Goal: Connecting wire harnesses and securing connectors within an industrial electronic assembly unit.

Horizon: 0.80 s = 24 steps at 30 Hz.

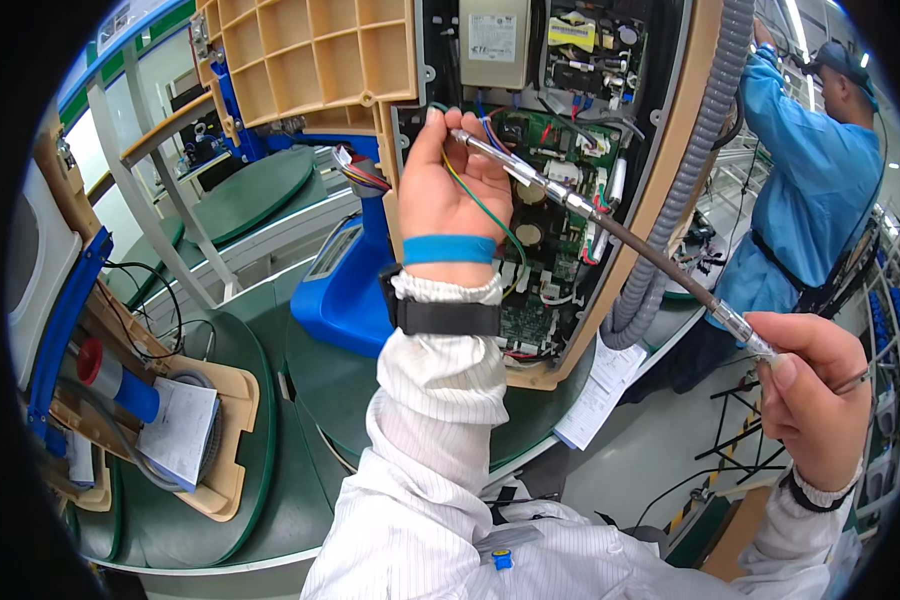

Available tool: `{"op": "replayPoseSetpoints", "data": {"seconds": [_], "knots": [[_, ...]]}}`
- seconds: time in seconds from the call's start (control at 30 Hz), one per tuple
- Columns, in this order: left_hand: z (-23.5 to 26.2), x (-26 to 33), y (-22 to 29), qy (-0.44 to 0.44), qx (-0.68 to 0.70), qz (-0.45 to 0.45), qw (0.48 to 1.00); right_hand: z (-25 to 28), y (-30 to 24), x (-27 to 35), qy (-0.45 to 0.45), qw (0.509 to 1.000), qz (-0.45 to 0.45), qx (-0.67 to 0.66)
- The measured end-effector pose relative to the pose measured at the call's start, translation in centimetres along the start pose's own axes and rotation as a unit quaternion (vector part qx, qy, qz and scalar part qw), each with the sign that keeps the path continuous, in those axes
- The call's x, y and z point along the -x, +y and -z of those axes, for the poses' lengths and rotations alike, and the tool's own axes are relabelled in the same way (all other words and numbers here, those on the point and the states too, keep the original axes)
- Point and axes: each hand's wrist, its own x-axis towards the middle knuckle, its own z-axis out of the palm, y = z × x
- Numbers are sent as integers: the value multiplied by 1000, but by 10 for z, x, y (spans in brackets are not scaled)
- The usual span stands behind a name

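My left hand (458, 190), palm up with fingers curled, is at the upper left edge of an upright tan housing (540, 376). A green-and-yellow wire (485, 208) runs through its pinch and down across the palm. Inside the housing are green circuit boards (528, 318), a metal power supply box (493, 45) and several coloured wires. My right hand (815, 390) grips the silver end of a long thin rod tool (655, 256) with a dark middle. That rod slants up leftward in front of the boards, its silver tip beside my left fingers. What the tip meets is hidden.
A thick grey corrugated hose (695, 150) runs along the housing's right side. At left are an open tan ribbed cover (315, 50), a blue device (342, 295) and green round platforms (195, 420). Papers (602, 392) lie by the housing. A co-worker in blue (805, 180) stands at right.
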Motion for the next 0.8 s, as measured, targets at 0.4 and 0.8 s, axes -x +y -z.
{"op": "replayPoseSetpoints", "data": {"seconds": [0.4,0.8], "knots": [[11,-13,14,5,56,-14,998,-25,7,-18,32,999,-8,-13],[12,-10,18,-4,142,46,989,-31,21,-27,43,997,-42,-41]]}}
